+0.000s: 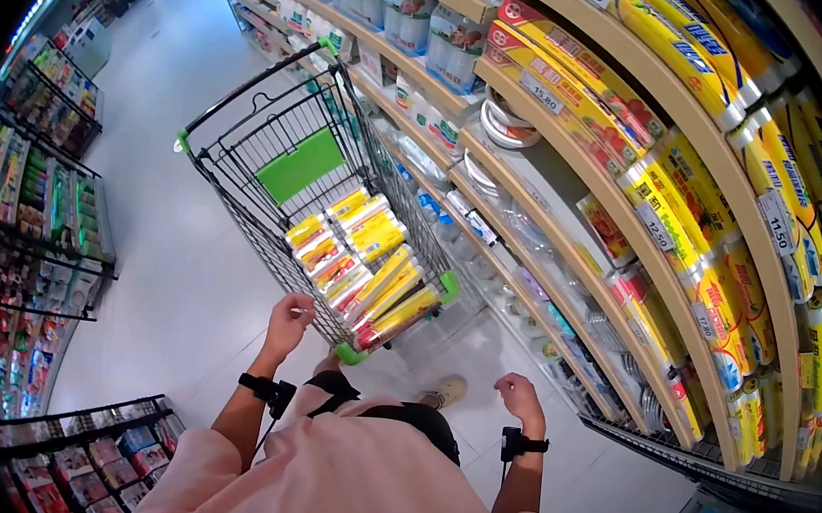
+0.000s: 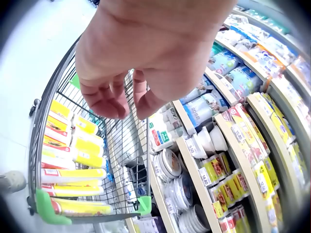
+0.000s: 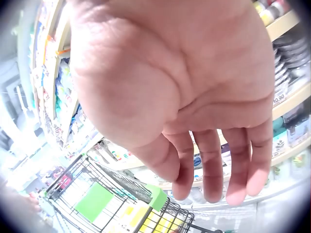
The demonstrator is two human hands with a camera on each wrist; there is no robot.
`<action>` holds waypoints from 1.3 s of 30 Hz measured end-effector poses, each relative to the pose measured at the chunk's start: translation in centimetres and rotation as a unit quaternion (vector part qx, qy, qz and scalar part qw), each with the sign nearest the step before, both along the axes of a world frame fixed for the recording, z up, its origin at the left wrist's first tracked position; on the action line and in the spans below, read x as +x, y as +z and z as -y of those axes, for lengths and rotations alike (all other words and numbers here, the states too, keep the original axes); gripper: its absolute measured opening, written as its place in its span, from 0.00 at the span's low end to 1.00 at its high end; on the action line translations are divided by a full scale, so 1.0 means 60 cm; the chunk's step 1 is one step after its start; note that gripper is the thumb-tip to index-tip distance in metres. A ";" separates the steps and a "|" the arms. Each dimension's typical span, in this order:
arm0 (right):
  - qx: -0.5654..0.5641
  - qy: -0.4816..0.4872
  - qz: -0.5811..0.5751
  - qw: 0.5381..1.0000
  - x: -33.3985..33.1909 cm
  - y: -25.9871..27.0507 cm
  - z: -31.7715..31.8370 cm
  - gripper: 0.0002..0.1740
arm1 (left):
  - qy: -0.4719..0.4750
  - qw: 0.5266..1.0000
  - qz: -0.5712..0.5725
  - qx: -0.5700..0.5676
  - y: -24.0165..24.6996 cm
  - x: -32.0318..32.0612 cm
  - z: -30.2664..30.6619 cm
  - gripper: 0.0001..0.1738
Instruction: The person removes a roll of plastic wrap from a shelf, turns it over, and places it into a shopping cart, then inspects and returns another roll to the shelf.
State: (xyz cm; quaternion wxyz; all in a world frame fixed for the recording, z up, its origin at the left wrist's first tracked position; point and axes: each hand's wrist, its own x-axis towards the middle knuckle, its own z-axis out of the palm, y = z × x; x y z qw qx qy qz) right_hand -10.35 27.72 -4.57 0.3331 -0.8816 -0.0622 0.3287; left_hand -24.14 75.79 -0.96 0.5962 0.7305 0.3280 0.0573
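A black wire shopping cart (image 1: 241,154) with green corner pieces and a green panel (image 1: 300,165) stands in front of the person. Several yellow boxes and rolls (image 1: 363,236) lie in its near end; the left wrist view shows the same yellow packages (image 2: 80,155) side by side. The left hand (image 1: 291,324) hangs loosely curled beside the cart's near left corner, nothing between its fingers. To the right, apart from the cart, the right hand (image 1: 519,396) hangs relaxed. In the right wrist view its fingers (image 3: 211,165) point down, and the palm is bare.
A tall curved shelf (image 1: 628,194) runs along the right, stocked with yellow wrap boxes, bowls and plastic containers. Racks of small packets (image 1: 46,198) line the left side. Another rack (image 1: 89,463) stands at lower left. Pale floor (image 1: 149,129) stretches along the aisle.
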 end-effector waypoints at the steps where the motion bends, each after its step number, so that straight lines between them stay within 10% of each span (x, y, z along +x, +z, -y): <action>1: -0.005 -0.002 -0.007 1.000 -0.013 -0.006 -0.021 0.15 | -0.002 1.000 0.006 0.003 -0.013 0.004 -0.035 0.11; 14: 0.080 -0.182 -0.062 0.978 -0.142 0.024 -0.336 0.12 | -0.080 0.981 -0.049 -0.167 -0.101 0.140 -0.248 0.16; 39: 0.047 -0.252 -0.083 0.963 -0.190 -0.005 -0.388 0.12 | 0.068 0.860 -0.273 -0.426 -0.333 0.213 -0.160 0.05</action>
